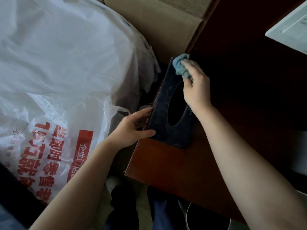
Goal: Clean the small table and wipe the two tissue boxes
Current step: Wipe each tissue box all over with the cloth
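Note:
A dark, dusty tissue box (163, 112) with an oval opening lies on the left edge of the reddish-brown small table (169, 165). My left hand (132, 128) grips the box's near left side, thumb on its top and fingers along its side. My right hand (193, 82) holds a crumpled blue-grey cloth (180, 65) and presses it on the far end of the box's top. Only one tissue box is in view.
A large white plastic bag (66, 72) with red print fills the left. Beige upholstery (159, 22) lies behind the table's far corner. A white flat object (289, 29) sits at the table's far right. My legs and a bucket rim (187, 218) show below the table edge.

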Demonstrator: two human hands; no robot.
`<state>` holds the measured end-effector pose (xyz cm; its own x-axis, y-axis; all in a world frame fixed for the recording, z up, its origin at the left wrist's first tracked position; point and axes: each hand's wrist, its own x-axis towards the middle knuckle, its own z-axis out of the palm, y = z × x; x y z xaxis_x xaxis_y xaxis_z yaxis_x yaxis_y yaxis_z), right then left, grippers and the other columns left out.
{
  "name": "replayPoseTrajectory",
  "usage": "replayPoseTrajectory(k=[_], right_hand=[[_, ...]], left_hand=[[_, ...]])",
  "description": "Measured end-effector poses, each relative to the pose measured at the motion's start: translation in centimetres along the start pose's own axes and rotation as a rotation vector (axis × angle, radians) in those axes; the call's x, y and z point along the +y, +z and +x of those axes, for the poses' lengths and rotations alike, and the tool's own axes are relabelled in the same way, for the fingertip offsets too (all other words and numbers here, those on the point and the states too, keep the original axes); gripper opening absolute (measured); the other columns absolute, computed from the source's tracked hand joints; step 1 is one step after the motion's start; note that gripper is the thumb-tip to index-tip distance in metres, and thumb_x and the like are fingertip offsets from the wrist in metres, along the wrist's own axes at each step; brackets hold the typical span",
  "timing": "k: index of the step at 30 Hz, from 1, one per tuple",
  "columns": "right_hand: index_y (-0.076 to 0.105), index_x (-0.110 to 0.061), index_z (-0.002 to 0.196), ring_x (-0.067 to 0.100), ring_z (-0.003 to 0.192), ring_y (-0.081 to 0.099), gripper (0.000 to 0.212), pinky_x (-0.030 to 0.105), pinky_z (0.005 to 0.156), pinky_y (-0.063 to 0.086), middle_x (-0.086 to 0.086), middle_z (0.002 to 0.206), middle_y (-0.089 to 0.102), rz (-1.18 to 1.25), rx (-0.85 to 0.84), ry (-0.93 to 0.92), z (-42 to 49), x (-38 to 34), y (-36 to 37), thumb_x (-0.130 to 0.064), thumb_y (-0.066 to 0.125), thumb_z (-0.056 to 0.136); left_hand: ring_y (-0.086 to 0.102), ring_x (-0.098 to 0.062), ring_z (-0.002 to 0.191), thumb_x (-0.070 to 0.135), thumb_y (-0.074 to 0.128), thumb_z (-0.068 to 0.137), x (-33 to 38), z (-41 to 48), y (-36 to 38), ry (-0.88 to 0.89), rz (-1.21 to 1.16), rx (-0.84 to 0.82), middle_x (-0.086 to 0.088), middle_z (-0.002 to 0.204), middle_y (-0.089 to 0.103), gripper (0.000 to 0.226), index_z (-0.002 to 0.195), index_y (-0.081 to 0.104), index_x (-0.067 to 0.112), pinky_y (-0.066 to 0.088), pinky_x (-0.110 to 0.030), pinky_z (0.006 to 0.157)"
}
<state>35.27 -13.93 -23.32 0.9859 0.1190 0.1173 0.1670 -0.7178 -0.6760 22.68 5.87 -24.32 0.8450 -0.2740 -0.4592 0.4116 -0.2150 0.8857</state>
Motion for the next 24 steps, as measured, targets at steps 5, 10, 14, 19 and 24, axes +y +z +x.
replayPoseTrajectory(k=[5,10,14,19,24], right_hand=[[0.056,-0.005,0.126,0.021,0.131,0.043,0.054,0.032,0.113,0.030,0.012,0.135,0.052,0.151,-0.394,-0.086,-8.7,-4.1,0.9,0.019,0.043,0.079],[0.060,-0.003,0.121,0.008,0.123,0.048,0.057,0.019,0.109,0.032,0.002,0.127,0.054,0.252,-0.371,-0.025,-11.6,-3.4,-4.1,0.023,0.042,0.074],[0.056,-0.001,0.125,0.022,0.127,0.046,0.052,0.029,0.111,0.034,0.011,0.132,0.053,-0.015,-0.057,-0.030,-4.1,0.2,-5.0,0.018,0.040,0.079],[0.057,-0.001,0.125,0.028,0.130,0.042,0.055,0.026,0.113,0.027,0.017,0.134,0.052,-0.099,-0.083,-0.020,-7.9,1.3,-3.8,0.022,0.040,0.077],[0.054,-0.008,0.129,0.013,0.133,0.039,0.051,0.027,0.110,0.033,0.006,0.137,0.050,0.116,-0.276,0.049,-21.0,-3.3,-3.9,0.017,0.048,0.085]], left_hand=[[0.056,-0.004,0.116,0.032,0.079,0.069,0.3,-0.5,0.1,0.080,0.124,0.096,0.010,0.125,0.059,0.056,0.120,0.056,0.037,0.046,-0.037,0.101],[0.047,0.001,0.117,0.039,0.077,0.072,1.0,-1.8,0.6,0.145,0.300,0.138,0.023,0.126,0.044,0.067,0.130,0.046,0.029,0.045,-0.033,0.102],[0.028,-0.020,0.140,0.043,0.074,0.071,1.9,-0.9,1.5,0.253,0.578,0.143,-0.002,0.151,0.030,0.083,0.142,0.039,0.015,0.028,-0.036,0.112],[0.019,-0.024,0.144,0.046,0.073,0.074,2.3,0.4,2.2,0.324,0.840,0.046,-0.007,0.155,0.025,0.090,0.144,0.033,0.007,0.021,-0.040,0.116],[0.024,-0.028,0.142,0.051,0.067,0.075,2.5,-0.1,2.3,0.343,0.915,0.069,-0.009,0.153,0.029,0.087,0.143,0.036,0.006,0.020,-0.044,0.117]])
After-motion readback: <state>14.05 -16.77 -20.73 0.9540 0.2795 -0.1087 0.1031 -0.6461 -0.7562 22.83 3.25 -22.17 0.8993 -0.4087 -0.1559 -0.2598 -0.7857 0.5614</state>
